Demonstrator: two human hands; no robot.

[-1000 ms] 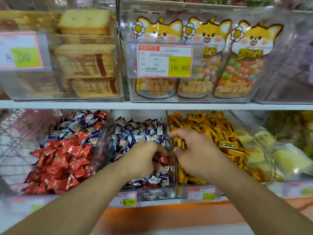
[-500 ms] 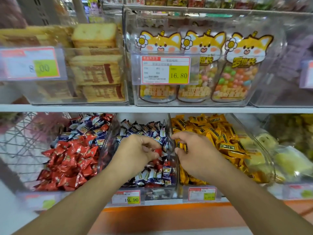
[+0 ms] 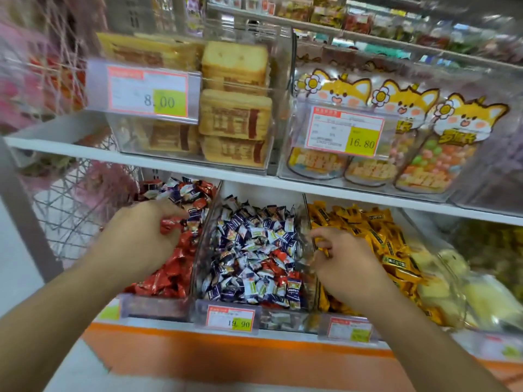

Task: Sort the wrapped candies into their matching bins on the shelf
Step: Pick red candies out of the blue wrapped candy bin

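Note:
Three clear bins stand side by side on the lower shelf. The left bin [image 3: 154, 305] holds red candies with some blue-and-white ones at the back. The middle bin [image 3: 283, 316] holds blue-and-white candies with a few red ones mixed in. The right bin [image 3: 450, 267] holds yellow candies. My left hand [image 3: 141, 236] hovers over the left bin and pinches a red candy [image 3: 170, 223] in its fingertips. My right hand [image 3: 343, 257] sits at the wall between the middle and right bins, fingers curled round a yellow candy [image 3: 322, 244].
The upper shelf [image 3: 198, 172] carries a clear box of wrapped cakes [image 3: 235, 108] and a box of fox-printed candy bags [image 3: 407, 131]. Price tags [image 3: 230, 321] hang on the bin fronts. A wire rack [image 3: 65, 222] stands to the left, pale yellow packets [image 3: 486, 295] to the right.
My left hand has carried a red candy from the middle bin leftward over the left bin. My right hand stays at the middle-right bin wall. The camera has turned left.

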